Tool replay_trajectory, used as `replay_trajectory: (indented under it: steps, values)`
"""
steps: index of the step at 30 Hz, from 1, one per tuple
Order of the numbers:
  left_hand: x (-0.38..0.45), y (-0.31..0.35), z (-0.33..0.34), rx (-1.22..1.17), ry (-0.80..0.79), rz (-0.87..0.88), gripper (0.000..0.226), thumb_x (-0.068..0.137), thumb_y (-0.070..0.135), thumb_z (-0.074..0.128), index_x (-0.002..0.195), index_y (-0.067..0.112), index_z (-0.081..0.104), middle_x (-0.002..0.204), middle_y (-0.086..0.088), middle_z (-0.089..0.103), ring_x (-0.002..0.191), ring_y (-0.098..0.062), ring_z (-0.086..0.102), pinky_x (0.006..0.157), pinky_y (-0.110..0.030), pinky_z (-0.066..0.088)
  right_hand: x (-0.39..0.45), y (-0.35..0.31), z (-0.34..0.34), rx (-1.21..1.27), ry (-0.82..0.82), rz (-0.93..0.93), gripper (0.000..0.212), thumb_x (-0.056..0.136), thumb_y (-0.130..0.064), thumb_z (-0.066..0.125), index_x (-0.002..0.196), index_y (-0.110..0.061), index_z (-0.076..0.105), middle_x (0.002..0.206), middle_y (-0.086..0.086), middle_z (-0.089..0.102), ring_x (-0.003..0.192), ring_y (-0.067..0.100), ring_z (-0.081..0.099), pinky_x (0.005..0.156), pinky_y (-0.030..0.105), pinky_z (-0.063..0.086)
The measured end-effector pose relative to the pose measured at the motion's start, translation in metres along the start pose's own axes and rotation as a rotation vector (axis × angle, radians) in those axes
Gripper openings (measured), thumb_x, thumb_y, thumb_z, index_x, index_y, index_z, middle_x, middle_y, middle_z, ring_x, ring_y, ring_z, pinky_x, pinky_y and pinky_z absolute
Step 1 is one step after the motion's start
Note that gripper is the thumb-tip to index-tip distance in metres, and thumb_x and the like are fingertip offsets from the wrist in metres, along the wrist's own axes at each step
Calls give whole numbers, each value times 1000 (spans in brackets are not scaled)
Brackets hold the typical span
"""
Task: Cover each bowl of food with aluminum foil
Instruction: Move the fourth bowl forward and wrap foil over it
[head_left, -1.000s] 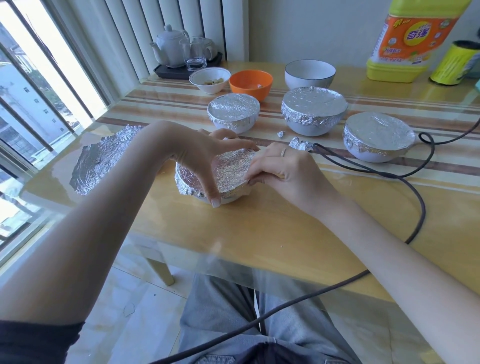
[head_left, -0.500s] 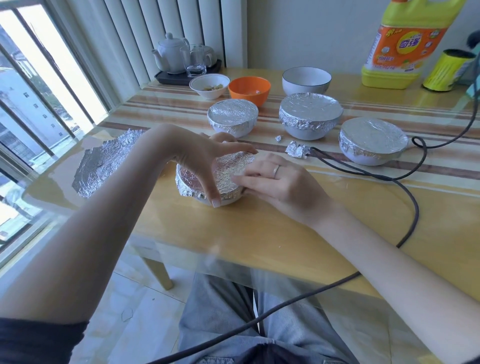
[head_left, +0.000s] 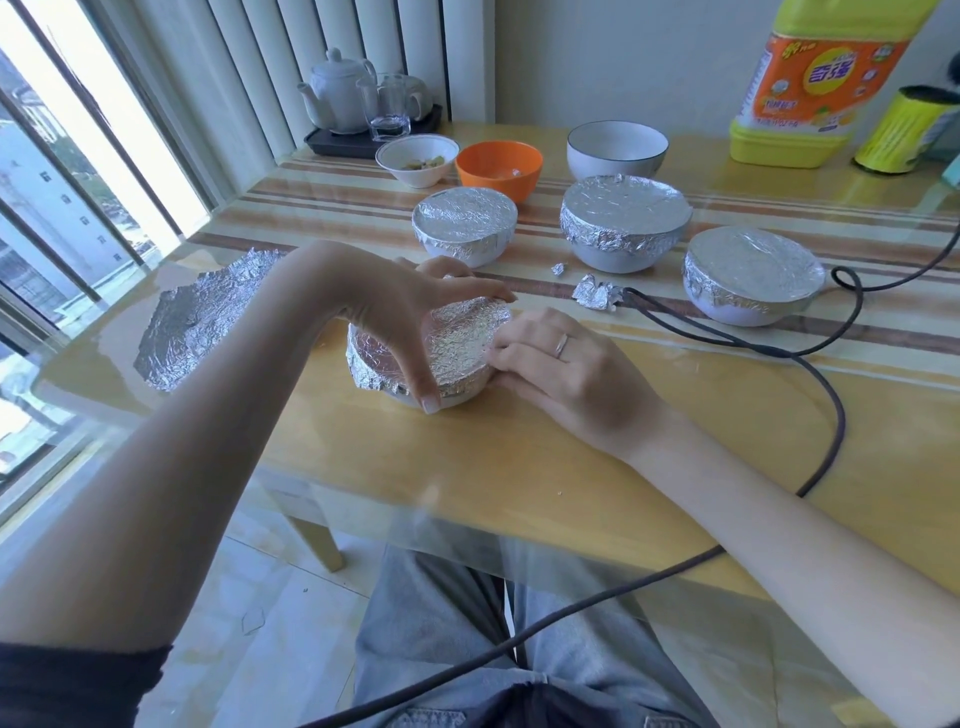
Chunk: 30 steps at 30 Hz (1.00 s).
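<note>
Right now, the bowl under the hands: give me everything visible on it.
The bowl is small, white and upright near the front edge of the table. Crinkled foil covers its top and is folded down over the rim, ragged at the skirt; only a strip of white shows below. The left hand spans the top, thumb down the near side. The right hand has its fingertips at the right rim. Contents hidden.

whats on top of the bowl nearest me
Crinkled foil covers the nearest bowl; the left hand spans it and the right hand presses its edge. Its contents are hidden.
</note>
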<state>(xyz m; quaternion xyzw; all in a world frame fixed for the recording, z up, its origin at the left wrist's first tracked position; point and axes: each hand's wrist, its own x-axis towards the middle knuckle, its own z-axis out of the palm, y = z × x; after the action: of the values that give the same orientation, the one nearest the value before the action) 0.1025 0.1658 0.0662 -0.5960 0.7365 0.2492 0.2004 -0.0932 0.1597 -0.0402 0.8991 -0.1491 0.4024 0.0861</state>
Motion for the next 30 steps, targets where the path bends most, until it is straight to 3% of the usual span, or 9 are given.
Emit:
replay_trajectory:
  steps: [1, 3, 6, 9, 13, 17, 21, 24, 30]
  values:
    - [0, 0, 0, -4, -1, -1, 136, 28, 58, 81, 138, 69, 2, 152, 30, -2, 145, -14, 8, 114, -46, 18, -1, -3, -2, 9, -24, 89, 15, 84, -8, 70, 98, -2, 69, 99, 10, 67, 94, 26, 60, 88, 33, 49]
    - [0, -1, 1, -11, -5, 4, 139, 26, 59, 88, 136, 71, 4, 151, 31, -1, 145, -15, 9, 114, -47, 17, -5, -19, -9, 169, -13, 499, 28, 76, -10, 77, 102, -7, 66, 96, 6, 64, 91, 16, 56, 87, 23, 44]
    - [0, -4, 2, -39, 11, 2, 137, 19, 66, 87, 130, 77, 7, 149, 32, 3, 144, -17, 12, 115, -49, 20, -8, -44, -22, 721, 111, 1266, 23, 75, -3, 77, 94, -8, 65, 81, 3, 65, 67, 9, 63, 68, 19, 52]
    - [-1, -3, 6, -72, 52, -82, 136, 19, 73, 78, 134, 71, 6, 151, 23, 7, 144, -23, 18, 114, -48, 26, -4, -52, -25, 1265, 204, 1682, 19, 79, 6, 70, 97, 1, 66, 83, 11, 69, 70, 16, 69, 69, 21, 58]
    - [-6, -1, 15, -107, 109, -156, 141, 24, 76, 77, 143, 60, 3, 152, 14, 7, 142, -28, 23, 111, -45, 30, 15, -48, -23, 1548, 282, 1803, 11, 80, 10, 66, 91, 10, 63, 77, 14, 67, 69, 20, 68, 66, 24, 59]
    - [-6, 0, 13, -117, 93, -162, 144, 20, 78, 74, 143, 61, 2, 152, 12, 8, 142, -28, 24, 112, -46, 31, 30, -41, -21, 1581, 306, 1771, 4, 81, 11, 64, 81, 7, 62, 75, 13, 66, 66, 17, 65, 62, 24, 59]
    - [-5, 0, 11, -113, 74, -165, 147, 19, 80, 75, 143, 61, -1, 152, 13, 7, 143, -27, 23, 113, -47, 31, 38, -35, -15, 1589, 286, 1804, 5, 82, 8, 66, 84, 5, 63, 80, 12, 66, 71, 17, 63, 58, 23, 59]
    - [-6, 0, 11, -124, 74, -170, 144, 22, 74, 72, 145, 60, -1, 153, 13, 6, 143, -28, 23, 113, -46, 30, 43, -32, -11, 1573, 249, 1826, 5, 84, 2, 66, 82, -2, 64, 73, 8, 67, 63, 13, 63, 55, 21, 57]
    - [-6, 2, 11, -125, 71, -180, 142, 24, 72, 73, 145, 60, -1, 153, 12, 5, 144, -28, 21, 113, -46, 29, 42, -25, -10, 1565, 210, 1857, 8, 81, 2, 70, 80, -2, 63, 75, 8, 66, 68, 14, 62, 60, 22, 56]
